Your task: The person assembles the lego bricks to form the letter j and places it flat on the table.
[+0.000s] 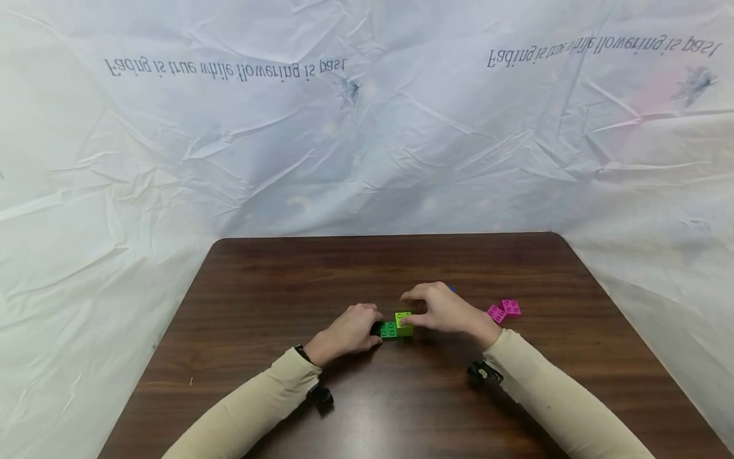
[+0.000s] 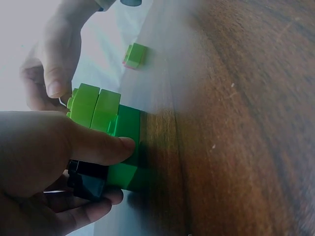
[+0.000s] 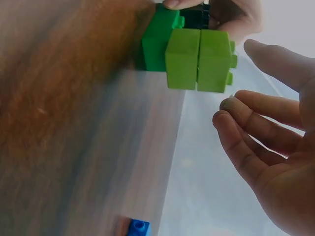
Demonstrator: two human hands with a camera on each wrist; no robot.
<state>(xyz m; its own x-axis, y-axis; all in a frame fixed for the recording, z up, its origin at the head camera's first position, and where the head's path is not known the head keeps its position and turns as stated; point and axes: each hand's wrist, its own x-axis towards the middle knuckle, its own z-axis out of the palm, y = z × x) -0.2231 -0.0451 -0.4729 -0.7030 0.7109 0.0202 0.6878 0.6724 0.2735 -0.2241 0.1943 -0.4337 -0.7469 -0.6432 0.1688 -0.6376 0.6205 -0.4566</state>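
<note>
My left hand [image 1: 351, 328] grips a small build of toy building bricks by its left end. In the left wrist view, the thumb presses the dark green brick [image 2: 129, 169], and fingers curl round the side with the black brick [image 2: 88, 182]. Two lime green bricks [image 3: 183, 59] are stacked on the dark green one's other end, their studs facing up. My right hand [image 1: 441, 309] is beside this lime stack. The right wrist view shows its fingers [image 3: 283, 135] loosely extended, with a gap between them and the studs.
Two pink bricks [image 1: 511, 308] lie on the brown wooden table [image 1: 275, 274], right of the right hand. A blue brick [image 3: 139, 227] is mostly hidden behind that hand in the head view. A pale printed sheet [image 1: 367, 146] hangs behind the table's far edge.
</note>
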